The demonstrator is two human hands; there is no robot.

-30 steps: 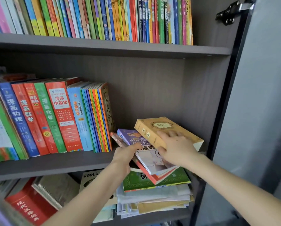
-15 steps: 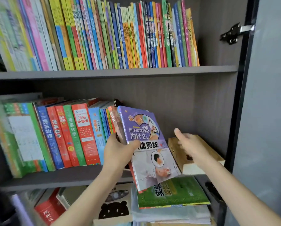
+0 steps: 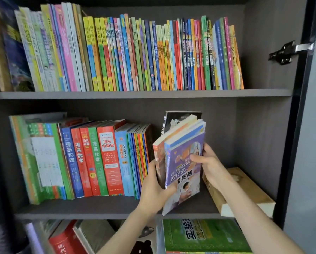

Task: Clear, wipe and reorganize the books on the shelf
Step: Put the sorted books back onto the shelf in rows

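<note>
At the bottom of the frame, the lower shelf held loose piles, among them a green book (image 3: 204, 235) whose cover read 实验. Above it, the left hand (image 3: 153, 187) had its fingers curled round the spine side of a small bundle of books (image 3: 182, 162). The right hand (image 3: 212, 169) pinched the opposite edge, thumb on the purple cover reading 为什么 and 奥秘. The bundle was nearly upright at centre frame over the middle shelf (image 3: 98, 211), just right of the standing row (image 3: 98, 160), whose spines read 漫画物理, 漫画数学, 漫画化学 and 漫画中国史. A tan book (image 3: 245, 191) lay flat at lower right. Reorganizing looked partly done, with this bundle, the tan book and the lower piles left to do. No cloth showed, so wiping could not be judged.
</note>
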